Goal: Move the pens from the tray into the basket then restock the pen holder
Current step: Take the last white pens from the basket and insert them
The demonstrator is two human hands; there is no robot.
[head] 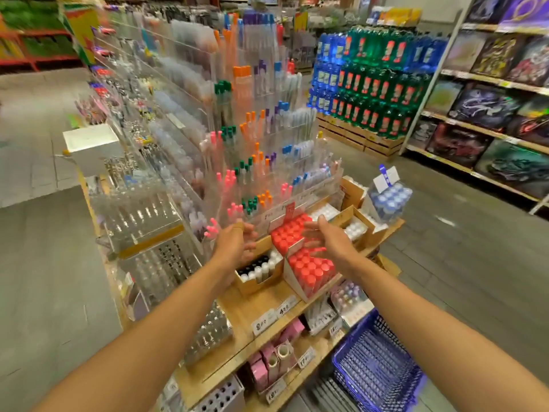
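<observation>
2 hands reach toward the clear acrylic pen holder [261,162]: left hand [234,242] and right hand [323,242], both spread open and holding nothing. Red-capped pens [297,233] stand in cardboard trays at 12 o'clock of the hands; the blue basket [377,364] sits on the floor at 5 o'clock. Recommended: grip 1 tray from both sides and keep it level. Price tags [273,316] are blurred; text unreadable.

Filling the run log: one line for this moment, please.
phase: reaching | left hand: open, empty | right hand: open, empty | basket: on floor, lower right
</observation>
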